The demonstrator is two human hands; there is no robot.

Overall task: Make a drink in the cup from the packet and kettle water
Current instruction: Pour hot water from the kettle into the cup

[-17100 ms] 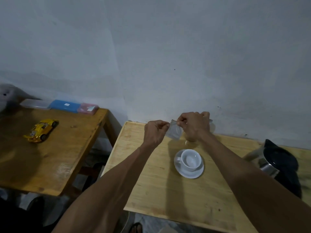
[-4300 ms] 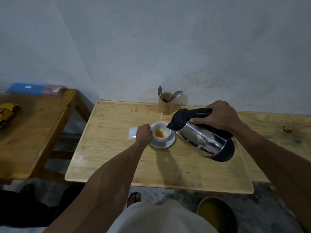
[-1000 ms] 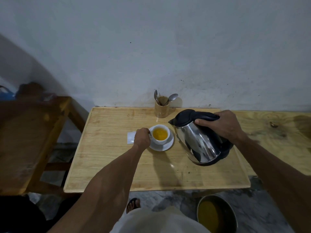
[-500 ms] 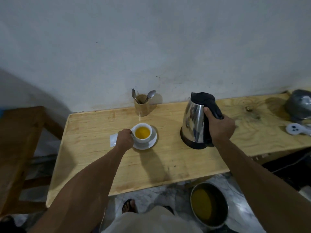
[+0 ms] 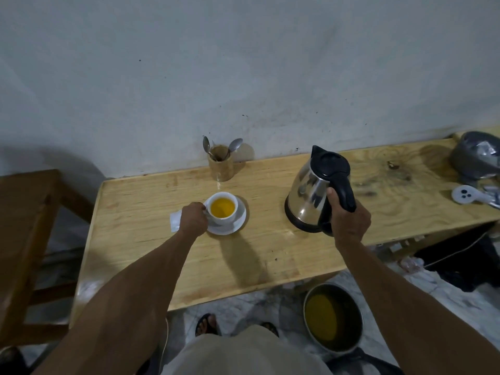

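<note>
A white cup (image 5: 223,210) holding yellow-orange drink stands on a white saucer (image 5: 238,227) on the light wooden table (image 5: 151,234). My left hand (image 5: 192,219) grips the cup's handle on its left side. The emptied white packet (image 5: 175,220) lies flat on the table just left of that hand, partly hidden by it. A steel kettle (image 5: 311,196) with a black lid and handle stands upright on the table to the right of the cup. My right hand (image 5: 349,216) is closed around the kettle's handle.
A wooden holder (image 5: 220,167) with two spoons stands by the wall behind the cup. A grey bag (image 5: 476,155) and a white kettle base (image 5: 466,194) lie at the table's right end. A pot (image 5: 332,318) of yellow liquid sits on the floor. A darker table (image 5: 24,212) is at left.
The kettle went from tilted beside the cup to standing upright on the table further right, my right hand still on its handle. My left hand has stayed on the cup.
</note>
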